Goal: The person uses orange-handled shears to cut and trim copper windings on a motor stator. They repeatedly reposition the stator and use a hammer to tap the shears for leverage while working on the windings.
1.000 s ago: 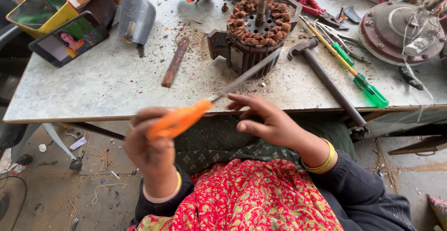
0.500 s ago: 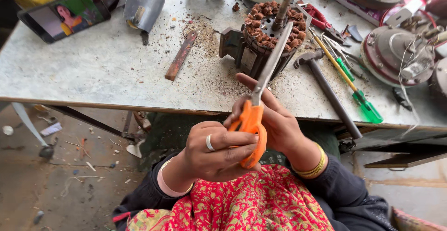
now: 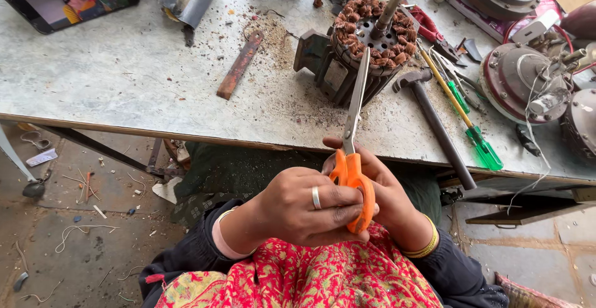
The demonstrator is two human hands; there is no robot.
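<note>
A scuffed grey workbench stands over a littered concrete floor.

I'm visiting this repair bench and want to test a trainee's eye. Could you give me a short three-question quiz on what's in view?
1. True or false: the orange-handled scissors point their blades toward the motor stator.
2. Which hand wears a silver ring? A) left hand B) right hand
3. Fill in: the hammer lies on the table beside a screwdriver with a ____ handle.

Key:
1. True; the closed blades reach up to the copper windings.
2. A.
3. Green.
</note>
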